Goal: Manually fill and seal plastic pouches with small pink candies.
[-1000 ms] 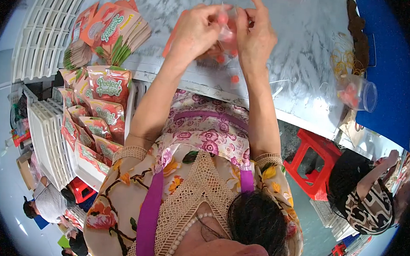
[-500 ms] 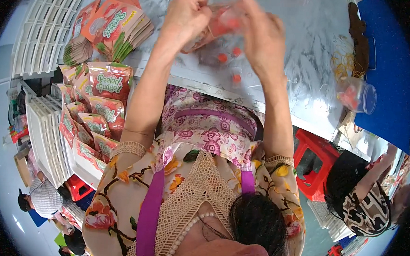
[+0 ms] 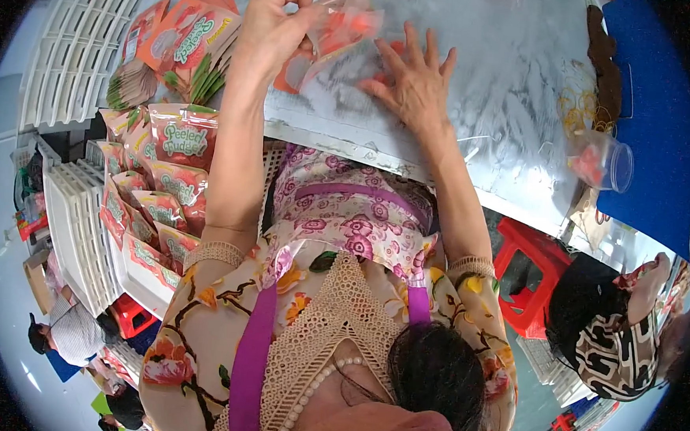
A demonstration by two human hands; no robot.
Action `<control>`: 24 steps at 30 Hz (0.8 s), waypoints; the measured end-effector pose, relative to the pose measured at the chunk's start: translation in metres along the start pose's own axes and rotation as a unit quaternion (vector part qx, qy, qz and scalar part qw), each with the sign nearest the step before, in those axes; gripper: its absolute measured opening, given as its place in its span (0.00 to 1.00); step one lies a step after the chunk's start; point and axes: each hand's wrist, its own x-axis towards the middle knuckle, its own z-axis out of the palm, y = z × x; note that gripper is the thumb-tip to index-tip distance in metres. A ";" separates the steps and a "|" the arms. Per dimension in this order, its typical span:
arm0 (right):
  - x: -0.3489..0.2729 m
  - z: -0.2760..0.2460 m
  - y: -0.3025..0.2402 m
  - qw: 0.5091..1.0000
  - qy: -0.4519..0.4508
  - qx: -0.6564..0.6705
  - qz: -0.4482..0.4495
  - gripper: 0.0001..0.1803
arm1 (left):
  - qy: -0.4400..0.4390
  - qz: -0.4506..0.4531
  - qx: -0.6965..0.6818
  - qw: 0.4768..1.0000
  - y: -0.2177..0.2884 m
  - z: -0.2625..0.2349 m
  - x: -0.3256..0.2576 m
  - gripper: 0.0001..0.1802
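Note:
My left hand (image 3: 271, 28) pinches a clear-and-red pouch (image 3: 336, 37) above the table, with red pieces showing through its clear side. Thumb and fingers close around the pouch's left edge. To the right of it, my right hand (image 3: 417, 89) lies low over the tabletop, fingers spread apart. Small red candy pieces (image 3: 381, 79) sit by its thumb and index finger, partly covered by them. Stacks of flat printed red pouches (image 3: 183, 44) lie to the left of my left forearm.
Filled red pouches (image 3: 182, 138) stand in a white crate (image 3: 139, 282) at the left, beside white plastic racks (image 3: 79, 41). On the right are a clear plastic tub (image 3: 601, 160), yellow rubber bands (image 3: 577, 107) and a red stool (image 3: 527, 278). Another person (image 3: 614, 335) sits at right.
My hands have moved apart. The left has carried the pouch to the left, while the right has let go of it and come down with spread fingers over the red pieces.

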 end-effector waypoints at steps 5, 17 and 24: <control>0.002 0.016 0.014 0.997 -0.017 0.046 0.064 0.21 | 0.004 0.018 -0.019 1.000 -0.012 -0.005 -0.002 0.18; 0.085 -0.075 0.003 0.508 0.325 0.727 0.329 0.14 | 0.049 0.065 0.018 0.996 -0.002 0.034 -0.015 0.18; 0.093 -0.089 -0.049 0.626 0.205 0.688 0.305 0.07 | 0.029 -0.035 -0.061 0.997 0.024 0.042 -0.014 0.20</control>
